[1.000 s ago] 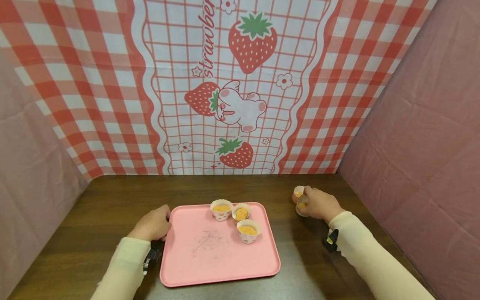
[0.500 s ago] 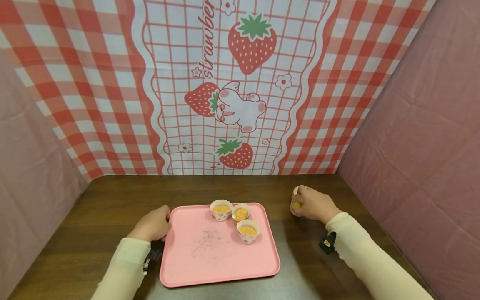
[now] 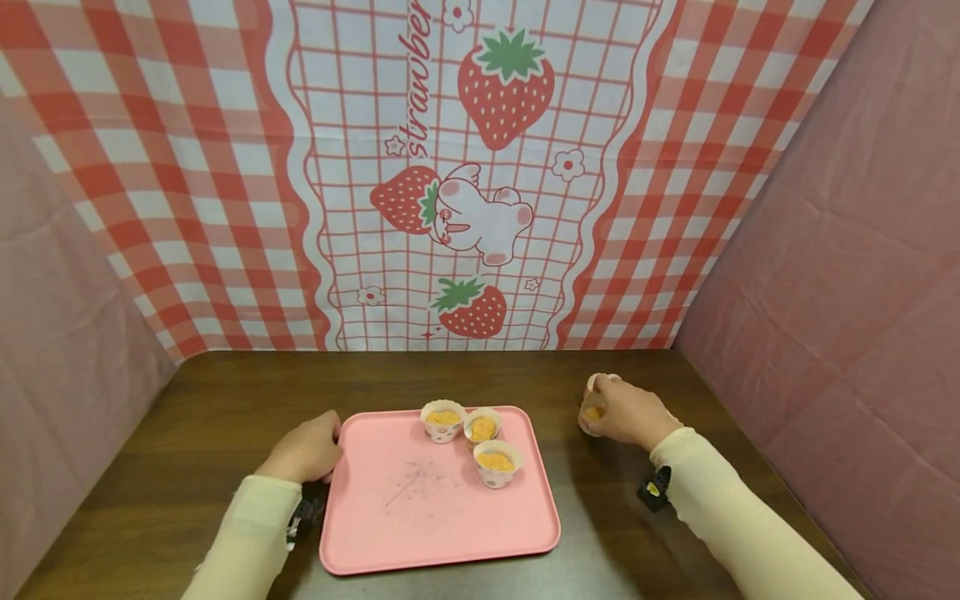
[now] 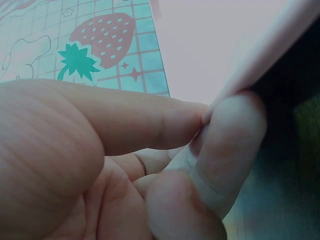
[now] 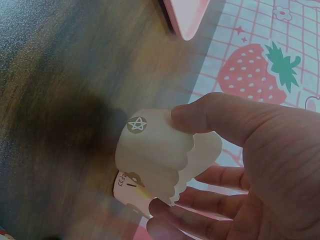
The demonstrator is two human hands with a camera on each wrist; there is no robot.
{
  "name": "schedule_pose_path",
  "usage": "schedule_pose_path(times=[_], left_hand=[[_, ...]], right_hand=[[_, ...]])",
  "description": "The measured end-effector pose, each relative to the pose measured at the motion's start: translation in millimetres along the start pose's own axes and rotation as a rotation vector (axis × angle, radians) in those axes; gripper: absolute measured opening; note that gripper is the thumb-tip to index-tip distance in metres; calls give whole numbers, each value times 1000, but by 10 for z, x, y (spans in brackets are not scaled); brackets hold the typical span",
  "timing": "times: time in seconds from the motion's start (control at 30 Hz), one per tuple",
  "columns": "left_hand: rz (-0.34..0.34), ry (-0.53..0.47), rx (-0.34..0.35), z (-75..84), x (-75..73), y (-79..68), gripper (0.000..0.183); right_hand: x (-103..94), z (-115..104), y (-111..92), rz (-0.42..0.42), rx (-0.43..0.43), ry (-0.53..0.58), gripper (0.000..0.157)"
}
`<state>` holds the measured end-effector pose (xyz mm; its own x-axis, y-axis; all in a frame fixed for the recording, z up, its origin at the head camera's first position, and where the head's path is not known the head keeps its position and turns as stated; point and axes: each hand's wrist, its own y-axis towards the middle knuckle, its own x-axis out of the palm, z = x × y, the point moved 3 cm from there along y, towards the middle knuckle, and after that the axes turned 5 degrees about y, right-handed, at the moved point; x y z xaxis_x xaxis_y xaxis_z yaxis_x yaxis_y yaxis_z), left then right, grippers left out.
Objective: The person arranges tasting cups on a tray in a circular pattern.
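Note:
My left hand [image 3: 303,448] pinches the left rim of a pink tray [image 3: 367,517]; the left wrist view has thumb and finger meeting on its pale edge. At the back right, my right hand [image 3: 633,412] grips a paper baking cup [image 5: 155,142] with a star print and scalloped rim, thumb on its wall. Yellow-orange filling shows inside it in the head view. Right behind stands a second baking cup [image 5: 131,192], mostly hidden by the hand and the first cup. Whether the gripped cup touches the table, I cannot tell.
Three filled baking cups stand on the tray's far right part: one at the back [image 3: 442,422], one in the middle [image 3: 482,427], one in front [image 3: 497,463]. A strawberry-print cloth [image 3: 480,208] hangs behind the dark wooden table [image 3: 225,383]. Pink cloth [image 3: 832,275] closes the right side.
My right hand has shifted slightly left with its baking cup, which now covers more of the cup behind. The left hand and the tray stay put.

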<state>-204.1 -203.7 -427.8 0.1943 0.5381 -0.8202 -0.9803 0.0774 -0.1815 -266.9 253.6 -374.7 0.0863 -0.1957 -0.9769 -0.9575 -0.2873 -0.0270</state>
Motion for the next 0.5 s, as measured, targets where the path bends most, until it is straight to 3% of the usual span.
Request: schedule_pose_path(times=[0.3, 0.5], left_hand=[[5, -1, 7, 2, 3, 4, 16], [2, 5, 1, -5, 7, 5, 15]], right_hand=[[15, 1, -14, -11, -5, 25, 35], [23, -51, -26, -12, -2, 19, 47]])
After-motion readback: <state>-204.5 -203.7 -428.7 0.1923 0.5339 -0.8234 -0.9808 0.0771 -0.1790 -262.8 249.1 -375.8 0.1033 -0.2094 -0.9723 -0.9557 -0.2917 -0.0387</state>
